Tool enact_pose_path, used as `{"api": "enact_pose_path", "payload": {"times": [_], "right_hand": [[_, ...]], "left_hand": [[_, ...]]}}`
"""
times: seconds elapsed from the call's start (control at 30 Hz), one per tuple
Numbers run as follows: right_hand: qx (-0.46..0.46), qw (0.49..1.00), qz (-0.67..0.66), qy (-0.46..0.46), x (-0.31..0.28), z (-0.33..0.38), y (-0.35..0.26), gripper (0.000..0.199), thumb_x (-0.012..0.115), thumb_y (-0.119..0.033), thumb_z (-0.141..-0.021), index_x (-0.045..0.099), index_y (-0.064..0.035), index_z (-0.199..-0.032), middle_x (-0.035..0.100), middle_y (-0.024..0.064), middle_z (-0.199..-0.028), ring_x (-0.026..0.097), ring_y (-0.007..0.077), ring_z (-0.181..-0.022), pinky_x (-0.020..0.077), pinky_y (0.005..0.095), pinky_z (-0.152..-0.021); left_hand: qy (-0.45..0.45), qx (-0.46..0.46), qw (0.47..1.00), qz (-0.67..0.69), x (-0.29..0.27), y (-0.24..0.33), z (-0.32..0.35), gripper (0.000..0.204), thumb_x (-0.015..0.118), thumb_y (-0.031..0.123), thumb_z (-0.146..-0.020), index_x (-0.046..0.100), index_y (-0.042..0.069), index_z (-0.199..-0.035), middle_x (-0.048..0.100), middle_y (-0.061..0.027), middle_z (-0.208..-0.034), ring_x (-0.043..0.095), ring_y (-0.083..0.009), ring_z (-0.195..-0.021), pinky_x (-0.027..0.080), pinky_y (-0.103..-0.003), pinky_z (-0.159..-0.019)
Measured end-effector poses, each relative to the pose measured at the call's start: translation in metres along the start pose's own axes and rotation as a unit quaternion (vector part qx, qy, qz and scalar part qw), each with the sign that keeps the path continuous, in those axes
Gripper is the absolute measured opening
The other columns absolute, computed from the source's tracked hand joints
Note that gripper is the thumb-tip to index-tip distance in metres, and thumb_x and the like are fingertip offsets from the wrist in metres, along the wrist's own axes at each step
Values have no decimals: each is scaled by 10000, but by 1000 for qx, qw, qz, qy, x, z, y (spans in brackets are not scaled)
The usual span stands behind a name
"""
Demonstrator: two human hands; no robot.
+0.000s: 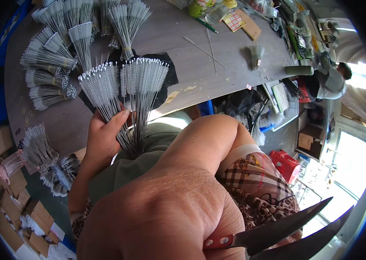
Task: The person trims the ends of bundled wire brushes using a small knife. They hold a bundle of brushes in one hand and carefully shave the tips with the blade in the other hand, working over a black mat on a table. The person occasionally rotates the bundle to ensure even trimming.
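Toward the table's near edge, my left hand (105,132) is closed round a fanned bundle of thin wire tube brushes (100,86). Their white bristled ends point up and away, split into two clusters, and the bare wire stems run down toward my lap. My right hand (157,212) is very large and close in the lower middle, its fingers mostly hidden. From it a red-handled tool with two dark pointed blades (286,223) sticks out to the right, apart from the brushes. A dark cloth-like sheet (170,73) lies on the table behind the bundle.
Several tied brush bundles (48,82) cover the left and far left of the grey table (209,91). Two loose wires (211,54), a small bundle (256,54) and a green pen (207,25) lie to the right. Cardboard boxes (7,195) stand lower left; another person (334,80) sits far right.
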State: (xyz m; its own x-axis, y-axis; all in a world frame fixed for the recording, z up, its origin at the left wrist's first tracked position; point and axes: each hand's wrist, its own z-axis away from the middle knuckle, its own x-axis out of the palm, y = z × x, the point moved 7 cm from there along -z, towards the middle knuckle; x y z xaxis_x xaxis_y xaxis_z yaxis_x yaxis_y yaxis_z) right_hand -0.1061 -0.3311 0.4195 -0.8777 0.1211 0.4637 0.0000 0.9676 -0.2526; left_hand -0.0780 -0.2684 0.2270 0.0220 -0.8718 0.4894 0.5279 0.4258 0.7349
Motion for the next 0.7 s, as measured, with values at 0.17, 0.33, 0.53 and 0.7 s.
{"api": "enact_pose_path", "payload": {"times": [0.17, 0.33, 0.53, 0.7], "right_hand": [[14, 1000, 18, 7, 4, 4, 6, 381, 624, -325, -813, 574, -11, -1023, 567, 18, -748, 533, 107, -587, 414, 232, -516], [19, 999, 26, 12, 6, 3, 10, 355, 626, -311, -808, 584, -21, -1009, 578, 23, -754, 545, 122, -594, 424, 237, -530], [27, 999, 39, 18, 3, 2, 10, 324, 628, -293, -801, 595, -34, -993, 591, 28, -761, 560, 139, -603, 437, 243, -546], [64, 994, 77, 33, -2, -5, 3, 298, 629, -278, -795, 605, -45, -979, 602, 33, -768, 572, 154, -611, 448, 248, -560]], "left_hand": [[-9, 3, 999, -36, -5, -5, -2, 159, 555, -12, -861, 521, -17, -1016, 588, -96, -956, 603, -167, -855, 507, -298, -789], [-2, 2, 1000, -25, 0, -1, 0, 158, 566, -8, -852, 526, -17, -1005, 588, -94, -953, 607, -171, -854, 509, -300, -782], [-3, -6, 999, -38, -2, -2, 0, 166, 578, 3, -847, 524, -20, -1002, 587, -92, -938, 609, -176, -854, 511, -302, -780], [-2, -16, 997, -79, -5, -5, -2, 179, 583, 6, -845, 537, -15, -1017, 595, -105, -965, 611, -171, -860, 510, -297, -767]]}}
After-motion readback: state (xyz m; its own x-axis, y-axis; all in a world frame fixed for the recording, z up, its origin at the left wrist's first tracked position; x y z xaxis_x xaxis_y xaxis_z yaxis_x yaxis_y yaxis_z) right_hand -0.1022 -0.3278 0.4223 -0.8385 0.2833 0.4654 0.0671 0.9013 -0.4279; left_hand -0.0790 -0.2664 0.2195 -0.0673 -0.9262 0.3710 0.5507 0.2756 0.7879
